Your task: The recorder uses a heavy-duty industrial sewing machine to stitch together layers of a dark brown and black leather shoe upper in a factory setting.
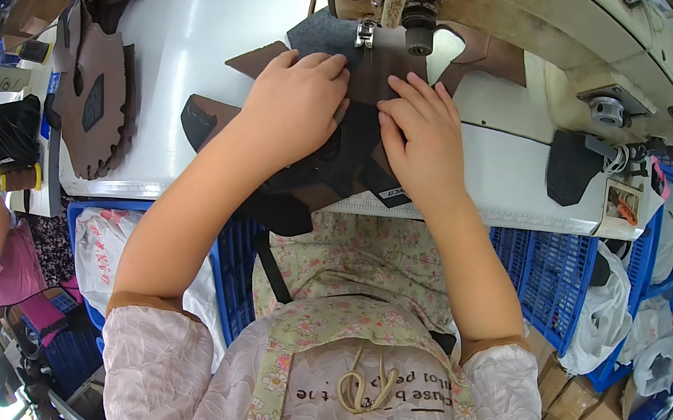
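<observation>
A dark brown and black leather piece (pixel 362 112), made of several joined flaps, lies on the white sewing table under the presser foot (pixel 366 34). My left hand (pixel 299 101) is closed on its left part, fingers together and thumb tucked beside the index finger. On the right part rests my right hand (pixel 424 136), its fingers apart and lying on the leather. Both hands are just in front of the presser foot. Some flaps hang toward my lap over the table's near edge; the underside of the piece is hidden.
The beige sewing machine (pixel 511 17) spans the top right. Stacked brown leather pieces (pixel 92 102) lie on the table's left end. A black cut piece (pixel 570 169) lies at the right. Blue crates (pixel 543 276) stand below the table. Another person (pixel 7 262) sits at far left.
</observation>
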{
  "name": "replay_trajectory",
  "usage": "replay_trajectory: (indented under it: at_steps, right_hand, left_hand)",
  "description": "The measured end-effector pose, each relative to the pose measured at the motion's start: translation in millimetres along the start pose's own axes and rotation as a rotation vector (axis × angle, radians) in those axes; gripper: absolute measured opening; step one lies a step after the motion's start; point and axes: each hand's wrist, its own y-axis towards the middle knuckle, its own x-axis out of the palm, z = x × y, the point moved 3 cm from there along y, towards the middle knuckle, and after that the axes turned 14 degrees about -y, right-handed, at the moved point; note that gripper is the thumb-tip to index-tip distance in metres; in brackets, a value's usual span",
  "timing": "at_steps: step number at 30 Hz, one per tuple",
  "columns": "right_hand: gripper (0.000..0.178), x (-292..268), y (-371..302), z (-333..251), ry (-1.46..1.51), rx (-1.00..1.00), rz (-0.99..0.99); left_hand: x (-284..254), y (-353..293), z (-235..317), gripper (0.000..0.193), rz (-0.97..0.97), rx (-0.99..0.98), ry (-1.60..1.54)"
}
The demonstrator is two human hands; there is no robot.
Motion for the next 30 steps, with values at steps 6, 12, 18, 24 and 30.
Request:
replay_trajectory:
  at_steps: [6, 12, 18, 24, 30]
  right_hand:
    - [0.008, 3.2, 4.5, -1.9, -0.014, 0.008, 0.031]
    - [0.008, 9.5, 8.3, -3.2, -0.020, 0.032, 0.060]
    - [0.009, 13.2, 13.8, -2.1, -0.054, 0.018, 0.064]
    - [0.013, 13.8, 18.4, 0.1, -0.070, 0.033, 0.035]
    - [0.016, 13.1, 20.1, -8.7, -0.182, 0.042, 0.023]
  left_hand:
    - [2.4, 0.6, -3.2, 0.034, -0.106, -0.093, 0.078]
    - [0.0, 1.6, -11.6, 0.034, -0.097, -0.040, 0.080]
    - [2.2, 1.2, -22.0, 0.035, -0.039, 0.017, 0.097]
    - [-7.2, 10.6, -27.9, 0.036, -0.005, 0.011, -0.033]
    - [-32.5, 28.0, -60.0, 0.038, -0.352, -0.150, -0.389]
